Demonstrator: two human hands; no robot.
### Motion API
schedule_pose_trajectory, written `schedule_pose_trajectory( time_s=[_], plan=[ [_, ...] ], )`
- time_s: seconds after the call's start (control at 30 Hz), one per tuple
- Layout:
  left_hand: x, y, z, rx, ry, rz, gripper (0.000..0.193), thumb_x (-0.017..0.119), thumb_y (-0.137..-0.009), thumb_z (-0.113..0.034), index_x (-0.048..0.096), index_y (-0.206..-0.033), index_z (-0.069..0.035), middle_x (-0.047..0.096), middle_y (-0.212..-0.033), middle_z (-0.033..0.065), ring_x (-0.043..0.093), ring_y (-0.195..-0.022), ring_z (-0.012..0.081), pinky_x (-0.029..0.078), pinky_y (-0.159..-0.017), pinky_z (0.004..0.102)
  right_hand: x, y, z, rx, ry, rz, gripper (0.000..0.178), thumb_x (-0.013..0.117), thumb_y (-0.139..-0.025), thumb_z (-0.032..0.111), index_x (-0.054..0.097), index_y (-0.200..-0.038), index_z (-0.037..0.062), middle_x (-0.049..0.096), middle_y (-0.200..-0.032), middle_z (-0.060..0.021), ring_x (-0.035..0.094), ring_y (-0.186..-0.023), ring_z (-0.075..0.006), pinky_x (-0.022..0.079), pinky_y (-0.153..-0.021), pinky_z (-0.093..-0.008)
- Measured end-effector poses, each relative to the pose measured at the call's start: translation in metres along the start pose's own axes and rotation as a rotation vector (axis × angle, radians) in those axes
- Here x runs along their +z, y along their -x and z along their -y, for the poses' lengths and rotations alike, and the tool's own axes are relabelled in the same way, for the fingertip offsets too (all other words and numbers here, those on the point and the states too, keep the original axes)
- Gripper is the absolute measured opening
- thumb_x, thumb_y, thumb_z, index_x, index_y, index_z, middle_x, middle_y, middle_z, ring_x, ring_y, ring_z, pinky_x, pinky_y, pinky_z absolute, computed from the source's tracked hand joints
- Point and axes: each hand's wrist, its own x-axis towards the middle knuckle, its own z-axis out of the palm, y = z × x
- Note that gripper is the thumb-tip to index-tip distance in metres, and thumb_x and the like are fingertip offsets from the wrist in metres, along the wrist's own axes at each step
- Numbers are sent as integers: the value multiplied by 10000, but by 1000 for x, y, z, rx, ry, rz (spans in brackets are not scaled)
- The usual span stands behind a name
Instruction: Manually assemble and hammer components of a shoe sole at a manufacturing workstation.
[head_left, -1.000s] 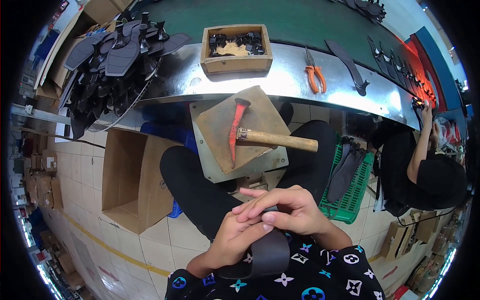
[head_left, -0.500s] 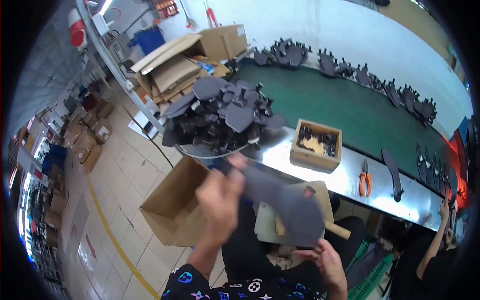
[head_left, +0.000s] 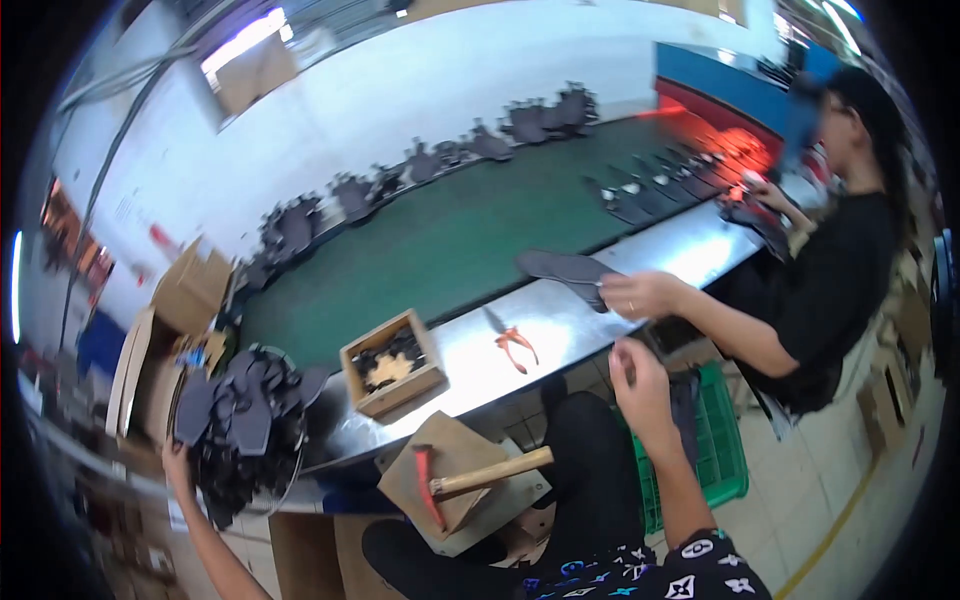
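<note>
At the left, my left hand point(head_left: 177, 466) has its fingers closed at the lower edge of a grey flip-flop point(head_left: 192, 412) on a heaped pile of grey and black flip-flops point(head_left: 248, 400). My right hand point(head_left: 640, 385) is raised in front of the bench, fingers loosely bent, with nothing visible in it. Close beyond it, a co-worker's hand point(head_left: 640, 296) touches a dark flip-flop point(head_left: 565, 270) lying on the metal bench edge. Before my lap, a hammer point(head_left: 490, 471) with a red head and wooden handle rests on a brown board point(head_left: 455, 515).
Orange-handled pliers point(head_left: 515, 345) and a wooden box point(head_left: 435, 375) of small black parts stand on the metal ledge point(head_left: 470, 390). Behind runs a green belt point(head_left: 430, 250) with flip-flops along its far side. A green crate point(head_left: 735, 445) sits right; an open carton point(head_left: 305, 560) lies below left.
My view has swung right. The flip-flop that was in my left hand is gone from it, and that hand is now at the pile. The co-worker's hand has reached the flip-flop on the bench.
</note>
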Motion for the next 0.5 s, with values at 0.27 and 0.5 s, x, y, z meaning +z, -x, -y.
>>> schedule_pose_trajectory(
  time_s=[0.27, 0.5],
  plan=[
    [6, 33, -45, -133, 32, 442, 444, 675, -943, -235, 517, -1302, -26, 627, -1148, 97, 586, -1022, 192, 471, -916, 369, 61, -115, -105, 19, 515, 245, 307, 668, -908, 250, 645, -1078, -4, 678, -985, -205, 664, -907, -402, 529, -782, -479],
    [4, 109, -283, 221, -720, -238, 727, 616, -938, -323, 303, -1564, -125, 331, -1611, 100, 277, -1500, 298, 205, -1147, 620, 106, -145, 1, 414, -730, 187, 250, 690, -937, 238, 583, -829, 40, 595, -687, -62, 580, -531, -137, 417, -423, -295]
  ],
)
